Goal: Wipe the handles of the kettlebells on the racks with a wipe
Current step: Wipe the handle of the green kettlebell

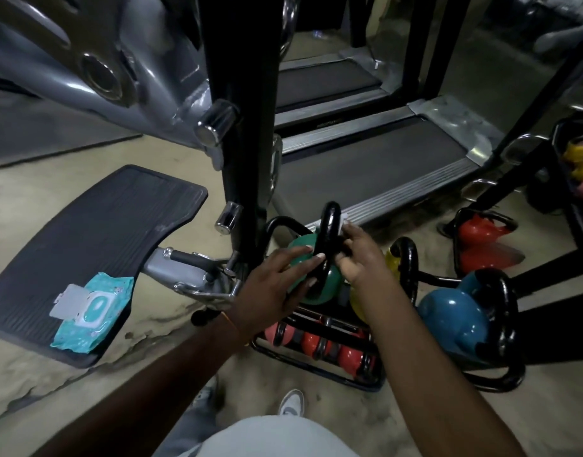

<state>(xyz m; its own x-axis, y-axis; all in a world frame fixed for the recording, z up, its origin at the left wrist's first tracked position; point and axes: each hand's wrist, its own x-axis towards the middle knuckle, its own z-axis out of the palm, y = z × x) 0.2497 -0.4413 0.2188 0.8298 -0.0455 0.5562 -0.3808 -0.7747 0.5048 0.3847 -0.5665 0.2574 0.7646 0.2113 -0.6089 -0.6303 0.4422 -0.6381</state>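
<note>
Bare forearms, no sleeves showing. Thin orange band [231, 321] on the left wrist, light grey top [267, 437], grey trousers [188, 427], white-and-grey sneakers [291, 404].

head view looks steeply down, close over the rack [316, 377].

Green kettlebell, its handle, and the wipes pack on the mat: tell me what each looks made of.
Green kettlebell: body looks coated in smooth vinyl or rubber, given its even colour and soft sheen. Handle: probably metal under glossy black paint, judging by the sharp highlights. Wipes pack: thin, crinkled teal plastic film with a stiff white flip lid, standing open.
</note>
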